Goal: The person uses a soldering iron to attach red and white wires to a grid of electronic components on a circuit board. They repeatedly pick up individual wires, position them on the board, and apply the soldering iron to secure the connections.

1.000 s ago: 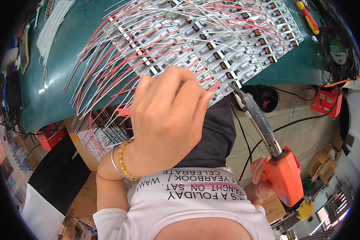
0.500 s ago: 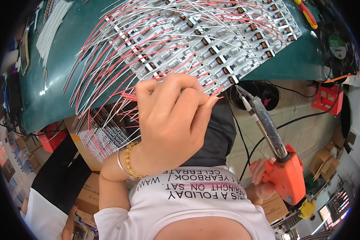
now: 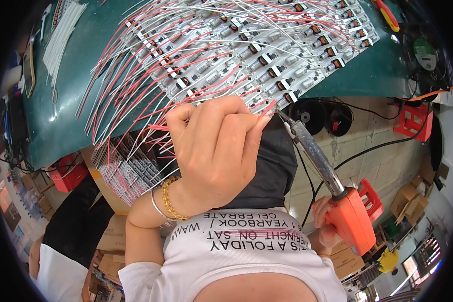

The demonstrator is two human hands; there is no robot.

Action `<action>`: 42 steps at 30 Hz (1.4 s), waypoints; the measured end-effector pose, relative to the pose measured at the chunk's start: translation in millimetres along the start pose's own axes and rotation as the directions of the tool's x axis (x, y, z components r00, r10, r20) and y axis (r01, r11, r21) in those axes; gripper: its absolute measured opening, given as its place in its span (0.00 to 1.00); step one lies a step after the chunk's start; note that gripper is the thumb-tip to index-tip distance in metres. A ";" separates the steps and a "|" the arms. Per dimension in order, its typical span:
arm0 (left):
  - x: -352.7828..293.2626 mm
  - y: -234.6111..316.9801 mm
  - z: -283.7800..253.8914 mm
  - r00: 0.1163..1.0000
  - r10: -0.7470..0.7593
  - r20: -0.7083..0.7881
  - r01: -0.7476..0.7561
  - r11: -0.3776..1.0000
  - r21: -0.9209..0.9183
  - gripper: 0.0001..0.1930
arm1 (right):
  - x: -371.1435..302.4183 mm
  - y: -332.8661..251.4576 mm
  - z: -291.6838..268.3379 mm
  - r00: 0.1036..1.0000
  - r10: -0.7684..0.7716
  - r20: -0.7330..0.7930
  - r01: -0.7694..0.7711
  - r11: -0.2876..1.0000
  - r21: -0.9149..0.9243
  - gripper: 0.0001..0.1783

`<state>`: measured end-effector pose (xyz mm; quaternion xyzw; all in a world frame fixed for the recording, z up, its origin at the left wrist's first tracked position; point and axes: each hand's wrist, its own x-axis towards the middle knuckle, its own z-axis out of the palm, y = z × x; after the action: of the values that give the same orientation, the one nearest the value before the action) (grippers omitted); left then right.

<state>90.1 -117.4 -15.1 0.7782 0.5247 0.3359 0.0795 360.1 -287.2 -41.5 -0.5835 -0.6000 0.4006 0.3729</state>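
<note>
My left hand (image 3: 214, 143) is closed in a pinch at the near corner of a panel of white circuit boards (image 3: 314, 80). Between thumb and forefinger it holds a red wire (image 3: 269, 107), whose end sticks out to the right. More red wires (image 3: 157, 128) pass behind the curled fingers. My right hand (image 3: 323, 219) is wrapped around the handle of an orange soldering gun (image 3: 351, 224). The gun's dark tip points up and left, close beside the red wire's end; whether they touch I cannot tell. Many red and white wires run leftward off the panel.
A green table (image 3: 70, 121) carries the panel, with a bundle of white wires (image 3: 63, 45) at left and red-yellow pliers (image 3: 386, 15) at far right. Below its edge are black spools (image 3: 307, 117), a red stool (image 3: 412, 123) and black cables. Another person sits at lower left.
The soldering gun has moved left and slightly down, bringing its tip nearer the pinched wire. My left hand shifted slightly left, and the red wire's end now points more upward.
</note>
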 end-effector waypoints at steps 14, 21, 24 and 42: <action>0.8 0.5 -0.4 1.000 0.010 -0.012 -0.009 1.000 0.003 0.10 | 31.7 -2.8 -8.2 0.982 -0.154 0.107 0.128 0.968 0.215 0.42; 16.2 -17.9 -50.5 0.996 0.051 -0.068 -0.060 0.989 -0.138 0.11 | 114.2 -45.2 19.1 0.925 -0.153 -0.348 0.293 0.870 0.397 0.37; 37.6 -34.9 -65.6 0.984 -0.143 -0.110 0.119 0.973 -0.197 0.09 | 154.6 -61.1 19.9 0.893 -0.198 -0.404 0.349 0.872 0.344 0.35; 154.7 -117.5 5.9 0.984 0.064 0.168 -0.018 0.966 -0.258 0.04 | 239.9 -87.5 21.6 0.949 -0.073 -0.307 0.195 0.901 0.387 0.38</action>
<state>38.6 69.8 -7.6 0.7986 0.4518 0.3328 0.2178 295.4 -48.4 25.2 -0.4998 -0.4809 0.4030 0.5970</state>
